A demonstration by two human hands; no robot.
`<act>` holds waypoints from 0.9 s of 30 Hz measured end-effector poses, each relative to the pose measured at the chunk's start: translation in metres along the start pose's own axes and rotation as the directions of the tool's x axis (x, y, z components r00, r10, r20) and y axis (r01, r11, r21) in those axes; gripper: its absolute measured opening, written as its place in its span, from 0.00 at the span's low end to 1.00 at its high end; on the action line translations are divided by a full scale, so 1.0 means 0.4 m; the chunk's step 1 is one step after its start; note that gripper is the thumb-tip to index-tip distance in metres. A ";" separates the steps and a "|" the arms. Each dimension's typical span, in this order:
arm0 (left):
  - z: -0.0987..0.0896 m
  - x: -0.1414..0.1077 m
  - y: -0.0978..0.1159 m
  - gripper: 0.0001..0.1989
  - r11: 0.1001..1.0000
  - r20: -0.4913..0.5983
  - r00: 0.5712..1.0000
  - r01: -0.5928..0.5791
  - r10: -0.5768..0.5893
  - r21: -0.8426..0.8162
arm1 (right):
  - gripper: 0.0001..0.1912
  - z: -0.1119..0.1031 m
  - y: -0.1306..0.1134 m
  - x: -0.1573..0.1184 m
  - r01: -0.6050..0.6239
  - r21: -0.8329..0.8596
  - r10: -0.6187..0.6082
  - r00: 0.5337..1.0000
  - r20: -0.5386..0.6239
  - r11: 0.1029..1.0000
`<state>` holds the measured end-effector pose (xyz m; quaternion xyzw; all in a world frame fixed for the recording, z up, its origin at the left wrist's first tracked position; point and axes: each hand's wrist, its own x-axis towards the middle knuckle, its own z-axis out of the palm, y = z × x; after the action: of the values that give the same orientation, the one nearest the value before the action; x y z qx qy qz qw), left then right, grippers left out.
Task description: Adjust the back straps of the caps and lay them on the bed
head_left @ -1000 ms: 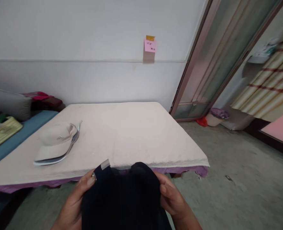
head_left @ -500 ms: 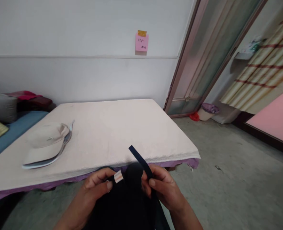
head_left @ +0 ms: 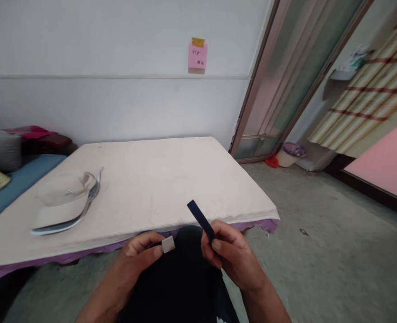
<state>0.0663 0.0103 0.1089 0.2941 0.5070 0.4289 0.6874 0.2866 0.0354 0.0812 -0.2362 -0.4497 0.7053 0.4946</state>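
Observation:
Above my lap, my left hand pinches a dark strap end with a small pale, flat buckle or clasp at its tip. Between the thumb and fingers of my right hand is a dark navy strap, whose free end sticks up and to the left. The two pieces are apart from each other. Against my black clothing, I cannot tell whether a larger dark item joins them. A pale baseball cap rests to the left on the bed, lying over another brim.
In front of me is a bed with a cream cover. Its far left side has a blue mat and a grey pillow. A pink note hangs on the wall. Right of the bed stands a lined bin near a sliding door.
My right hand has risen slightly, and more of the strap's broad side shows. In my left hand, the pale piece has moved a little right and turned. Both hands keep their hold.

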 end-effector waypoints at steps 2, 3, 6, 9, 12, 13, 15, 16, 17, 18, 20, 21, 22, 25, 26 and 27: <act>0.003 0.000 -0.001 0.12 0.999 0.006 1.000 -0.003 0.003 -0.039 | 0.09 0.004 0.005 0.002 -0.004 0.005 0.004 1.000 0.013 1.000; 0.005 -0.001 -0.002 0.13 0.998 0.005 1.000 -0.001 0.002 -0.056 | 0.10 0.005 0.007 0.003 -0.008 0.002 0.008 1.000 0.022 1.000; 0.007 -0.003 -0.005 0.13 0.997 -0.001 1.000 0.006 -0.006 -0.074 | 0.13 0.006 0.010 0.004 -0.035 -0.004 0.035 0.999 0.039 0.999; 0.011 -0.005 -0.004 0.13 0.998 -0.011 1.000 0.002 -0.003 -0.063 | 0.13 0.004 0.011 0.006 -0.044 0.016 0.043 0.998 0.054 0.999; 0.014 -0.005 -0.001 0.13 0.998 0.005 1.000 0.014 -0.014 -0.058 | 0.12 0.003 0.014 0.009 -0.046 0.035 0.043 0.996 0.082 0.998; 0.014 -0.004 -0.002 0.12 0.998 0.017 1.000 0.019 -0.018 -0.059 | 0.12 0.003 0.015 0.009 -0.051 0.040 0.047 0.994 0.095 0.998; 0.013 -0.001 -0.004 0.12 0.998 0.036 0.999 0.020 -0.017 -0.066 | 0.12 0.005 0.017 0.010 -0.065 0.051 0.059 0.991 0.122 0.997; 0.011 0.001 -0.007 0.12 0.997 0.042 0.999 0.015 -0.012 -0.070 | 0.12 0.008 0.016 0.010 -0.072 0.055 0.064 0.989 0.136 0.996; 0.009 0.003 -0.010 0.11 0.997 0.044 0.999 0.008 -0.005 -0.076 | 0.11 0.011 0.015 0.009 -0.078 0.055 0.069 0.986 0.149 0.995; 0.007 0.005 -0.013 0.11 0.996 0.046 0.999 0.003 0.001 -0.085 | 0.11 0.015 0.013 0.009 -0.085 0.046 0.077 0.983 0.164 0.995; 0.002 0.009 -0.017 0.11 0.996 0.056 0.998 0.011 -0.006 -0.088 | 0.11 0.025 0.007 0.008 -0.099 -0.001 0.098 0.975 0.199 0.995; 0.001 0.011 -0.018 0.11 0.997 0.058 0.998 0.016 -0.012 -0.080 | 0.12 0.031 0.003 0.008 -0.103 -0.042 0.110 0.970 0.216 0.994; 0.001 0.012 -0.017 0.11 0.997 0.059 0.998 0.020 -0.016 -0.068 | 0.12 0.036 0.000 0.008 -0.105 -0.090 0.123 0.965 0.230 0.990; 0.009 0.014 -0.010 0.11 0.999 0.057 0.998 0.034 -0.032 -0.025 | 0.12 0.052 -0.005 0.013 -0.089 -0.227 0.145 0.959 0.244 0.970; 0.012 0.015 -0.007 0.11 0.999 0.053 0.998 0.040 -0.039 -0.019 | 0.13 0.056 -0.004 0.016 -0.086 -0.253 0.148 0.959 0.240 0.964; 0.015 0.014 -0.005 0.12 0.999 0.050 0.998 0.046 -0.046 -0.013 | 0.13 0.059 -0.003 0.018 -0.086 -0.267 0.152 0.960 0.236 0.960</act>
<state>0.0734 0.0146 0.1066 0.2881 0.4935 0.4091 0.7114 0.2657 0.0325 0.0944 -0.2320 -0.5809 0.6950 0.3545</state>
